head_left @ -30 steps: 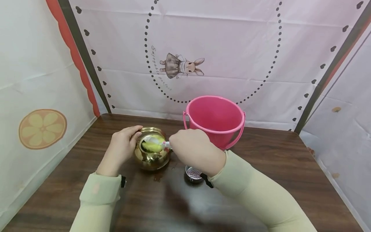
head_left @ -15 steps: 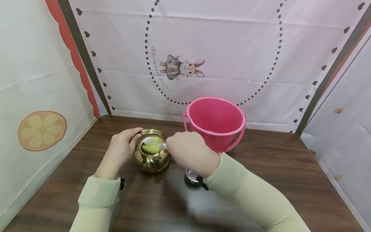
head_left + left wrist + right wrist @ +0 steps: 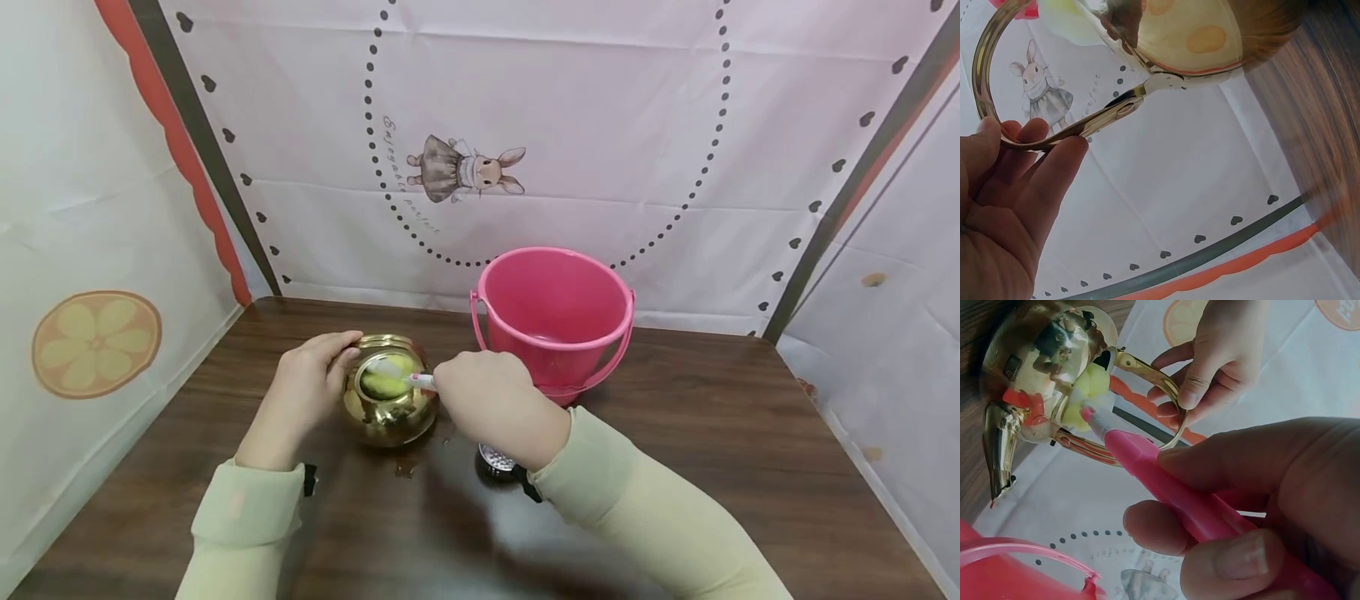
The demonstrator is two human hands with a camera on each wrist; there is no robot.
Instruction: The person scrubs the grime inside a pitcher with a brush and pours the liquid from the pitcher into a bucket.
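A shiny gold kettle (image 3: 390,421) stands on the left of the table, its round mouth uncovered. My left hand (image 3: 303,387) pinches the kettle's arched handle (image 3: 985,69) between thumb and fingers. In the right wrist view, the spout (image 3: 999,453) points away from that hand. My right hand (image 3: 502,404) grips a cleaning brush by its pink handle (image 3: 1172,490). The brush's yellow-green sponge head (image 3: 388,379) is at the kettle mouth, partly inside it. Its far end is hidden within the kettle.
A pink bucket (image 3: 555,350) with its bail hanging down stands behind my right hand. Below that wrist sits a small round metal piece with a perforated top (image 3: 497,458), partly covered. Water drops (image 3: 405,468) lie before the kettle. Printed cloth (image 3: 600,125) walls the table's back and sides.
My right hand and the brush have shifted a little left and down, and the sponge head sits lower in the kettle mouth. My left hand keeps its hold on the handle.
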